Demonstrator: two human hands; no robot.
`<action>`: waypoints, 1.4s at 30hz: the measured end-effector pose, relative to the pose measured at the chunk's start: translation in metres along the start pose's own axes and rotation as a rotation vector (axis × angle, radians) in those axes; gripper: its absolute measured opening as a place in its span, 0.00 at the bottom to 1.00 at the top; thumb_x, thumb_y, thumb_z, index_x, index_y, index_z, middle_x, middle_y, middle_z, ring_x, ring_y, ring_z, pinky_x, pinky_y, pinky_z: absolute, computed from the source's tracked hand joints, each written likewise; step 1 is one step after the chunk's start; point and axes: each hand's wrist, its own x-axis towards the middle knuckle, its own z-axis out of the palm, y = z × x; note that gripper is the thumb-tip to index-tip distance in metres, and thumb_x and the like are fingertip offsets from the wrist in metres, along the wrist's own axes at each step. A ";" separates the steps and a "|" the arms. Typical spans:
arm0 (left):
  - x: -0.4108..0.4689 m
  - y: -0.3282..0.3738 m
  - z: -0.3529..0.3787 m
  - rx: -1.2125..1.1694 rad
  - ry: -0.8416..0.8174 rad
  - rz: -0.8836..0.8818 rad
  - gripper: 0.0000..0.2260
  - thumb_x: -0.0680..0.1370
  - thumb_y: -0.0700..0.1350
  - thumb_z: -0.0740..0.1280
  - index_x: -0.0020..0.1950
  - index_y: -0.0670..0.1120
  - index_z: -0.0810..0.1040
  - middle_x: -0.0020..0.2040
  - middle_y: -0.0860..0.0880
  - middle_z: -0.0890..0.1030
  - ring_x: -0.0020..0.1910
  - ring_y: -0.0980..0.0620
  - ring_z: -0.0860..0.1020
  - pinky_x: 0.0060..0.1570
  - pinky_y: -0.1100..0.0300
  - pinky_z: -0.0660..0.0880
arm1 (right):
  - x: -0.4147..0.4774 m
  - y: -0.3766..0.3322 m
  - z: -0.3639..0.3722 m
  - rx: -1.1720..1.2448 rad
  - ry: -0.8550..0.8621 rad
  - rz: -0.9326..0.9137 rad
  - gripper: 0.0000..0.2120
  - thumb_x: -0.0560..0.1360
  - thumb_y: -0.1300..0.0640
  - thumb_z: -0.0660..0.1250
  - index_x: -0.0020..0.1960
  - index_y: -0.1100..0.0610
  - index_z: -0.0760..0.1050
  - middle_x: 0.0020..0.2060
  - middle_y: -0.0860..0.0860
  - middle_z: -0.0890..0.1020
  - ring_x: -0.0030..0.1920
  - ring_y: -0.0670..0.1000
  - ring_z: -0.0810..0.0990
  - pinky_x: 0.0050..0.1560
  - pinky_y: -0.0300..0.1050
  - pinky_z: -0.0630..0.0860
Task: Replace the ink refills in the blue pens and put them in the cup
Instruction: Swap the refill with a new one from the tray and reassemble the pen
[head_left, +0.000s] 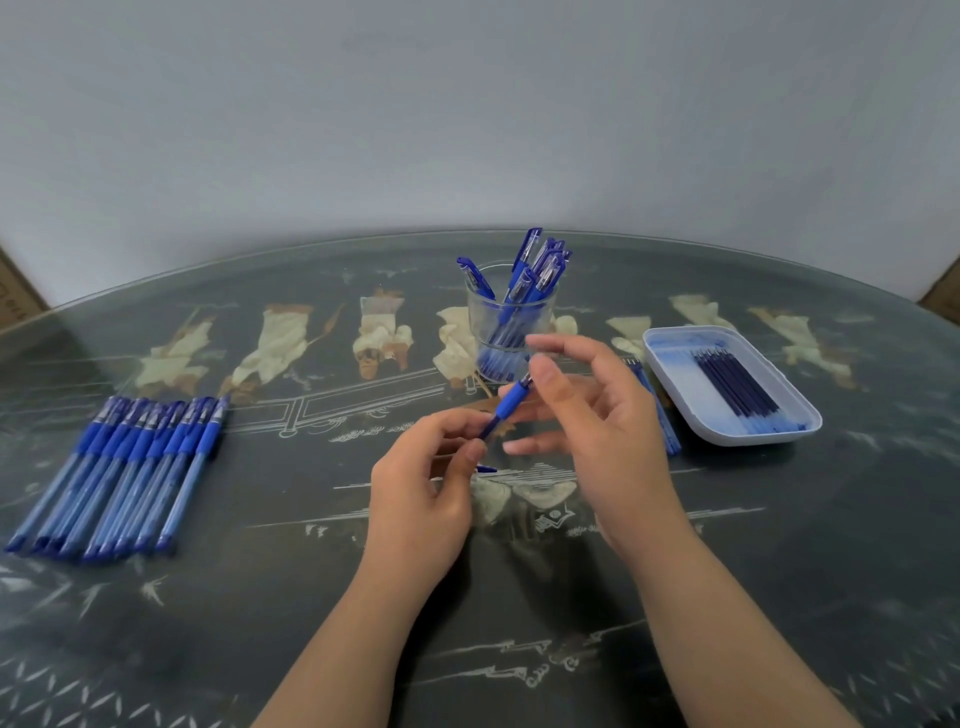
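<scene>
Where left hand (422, 480) pinches, pen (511, 402) slants upward.

A dark glass-topped table (779, 545) (painted with pale figures) has a plain grey wall (467, 104) behind it.

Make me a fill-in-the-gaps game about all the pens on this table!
1. The cup holds pens coloured ____.
2. The row of pens lies on the person's ____ side.
3. The refills lie in a tray coloured ____.
4. The left hand holds just ____ pen.

Missing words: blue, left, white, one.
</scene>
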 end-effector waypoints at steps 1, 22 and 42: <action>0.000 0.000 0.000 0.004 0.001 0.000 0.17 0.77 0.30 0.67 0.51 0.53 0.80 0.46 0.55 0.83 0.45 0.57 0.81 0.47 0.68 0.76 | 0.000 0.001 0.000 -0.009 0.000 -0.015 0.05 0.77 0.56 0.67 0.52 0.55 0.79 0.41 0.57 0.85 0.42 0.57 0.86 0.36 0.51 0.83; 0.002 0.004 -0.005 -0.077 0.176 -0.103 0.17 0.79 0.33 0.65 0.50 0.57 0.78 0.45 0.52 0.84 0.43 0.57 0.82 0.47 0.68 0.77 | 0.007 0.056 0.002 -0.809 -0.096 -0.234 0.21 0.77 0.63 0.67 0.67 0.49 0.75 0.45 0.47 0.83 0.47 0.45 0.79 0.53 0.42 0.76; 0.002 -0.005 -0.001 0.002 0.004 -0.096 0.20 0.76 0.31 0.67 0.49 0.58 0.80 0.45 0.55 0.84 0.45 0.57 0.81 0.48 0.59 0.79 | 0.013 0.001 -0.009 -0.215 0.080 -0.083 0.14 0.73 0.65 0.73 0.50 0.47 0.80 0.42 0.50 0.86 0.46 0.51 0.85 0.52 0.56 0.82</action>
